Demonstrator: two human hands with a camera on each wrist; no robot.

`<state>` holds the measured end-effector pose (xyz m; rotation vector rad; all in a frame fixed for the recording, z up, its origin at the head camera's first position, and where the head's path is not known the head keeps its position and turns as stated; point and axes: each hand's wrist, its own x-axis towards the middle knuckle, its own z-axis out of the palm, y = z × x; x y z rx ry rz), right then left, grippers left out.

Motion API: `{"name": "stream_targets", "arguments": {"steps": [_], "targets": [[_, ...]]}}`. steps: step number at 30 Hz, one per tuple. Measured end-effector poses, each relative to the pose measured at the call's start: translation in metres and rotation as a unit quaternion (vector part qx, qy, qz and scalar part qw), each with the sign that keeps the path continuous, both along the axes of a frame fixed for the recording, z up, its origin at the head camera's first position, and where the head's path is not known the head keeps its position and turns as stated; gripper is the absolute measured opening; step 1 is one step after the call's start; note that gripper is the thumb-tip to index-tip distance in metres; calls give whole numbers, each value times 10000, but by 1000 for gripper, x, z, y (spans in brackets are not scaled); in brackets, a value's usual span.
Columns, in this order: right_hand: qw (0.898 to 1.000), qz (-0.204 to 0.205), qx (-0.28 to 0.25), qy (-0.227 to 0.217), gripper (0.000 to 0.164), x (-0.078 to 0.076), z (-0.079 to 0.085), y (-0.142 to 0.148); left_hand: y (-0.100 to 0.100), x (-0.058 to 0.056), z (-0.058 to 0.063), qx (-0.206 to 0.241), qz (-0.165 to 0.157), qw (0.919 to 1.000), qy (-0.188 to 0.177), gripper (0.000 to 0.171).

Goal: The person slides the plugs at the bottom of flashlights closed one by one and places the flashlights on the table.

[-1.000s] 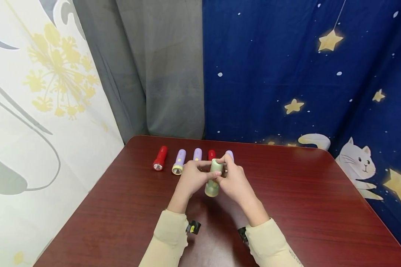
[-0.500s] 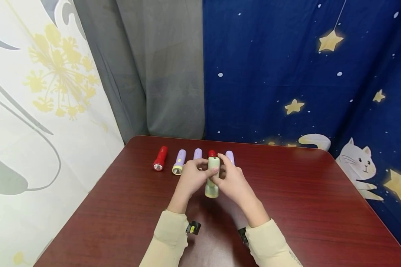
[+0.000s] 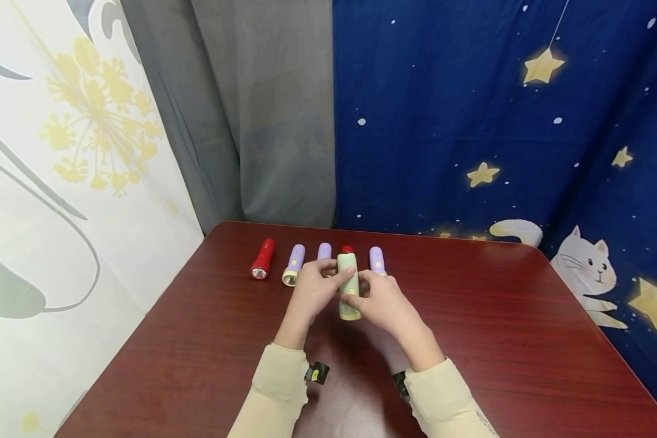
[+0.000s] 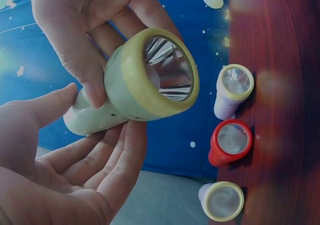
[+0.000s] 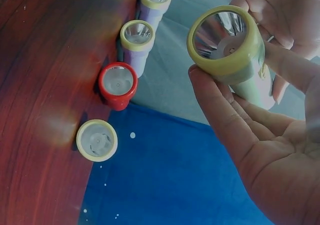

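A pale green flashlight [image 3: 351,286] with a yellow rim is held above the table between both hands. Its lens end points toward the person, and the yellow button faces up. My left hand [image 3: 314,290] grips the body, thumb on top. From the other side my right hand [image 3: 387,302] holds it with thumb and fingers. In the left wrist view the silver reflector of the flashlight [image 4: 134,80] shows unlit. The right wrist view shows fingers under the yellow-rimmed head of the flashlight [image 5: 242,67].
Behind the hands, a row of flashlights lies on the dark red table [image 3: 498,328]: a red one [image 3: 263,260] at the left, purple ones [image 3: 294,264] [image 3: 324,252], another red one [image 3: 347,249] partly hidden, and a purple one [image 3: 377,260] at the right. Curtains hang behind.
The green flashlight has turned so its button now shows on top, and its tail has swung slightly left. The right fingers have shifted down from the tail end.
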<state>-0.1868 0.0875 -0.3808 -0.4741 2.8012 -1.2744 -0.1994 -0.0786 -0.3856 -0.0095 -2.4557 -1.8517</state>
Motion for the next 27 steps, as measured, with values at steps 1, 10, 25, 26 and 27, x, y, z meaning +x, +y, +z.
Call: {"name": "stream_targets", "arguments": {"steps": [1, 10, 25, 26, 27], "targets": [[10000, -19, -5, -19, 40, 0, 0, 0, 0, 1, 0, 18, -31, 10000, -8, 46], [9995, -328, -5, 18, 44, -11, 3, 9, 1, 2, 3, 244, -171, 9995, -88, 44], [9797, -1404, 1431, -63, 36, -106, -11, 77, -1, -4, -2, 85, -36, 9998, -181, 29], [9788, -1425, 1462, -135, 36, -111, -13, 80, -1, -4, -2, 76, -39, 9998, -179, 29], [9782, -1439, 1479, -220, 37, -115, -15, 82, -1, -4, -3, 71, -41, 9998, -176, 29]]}}
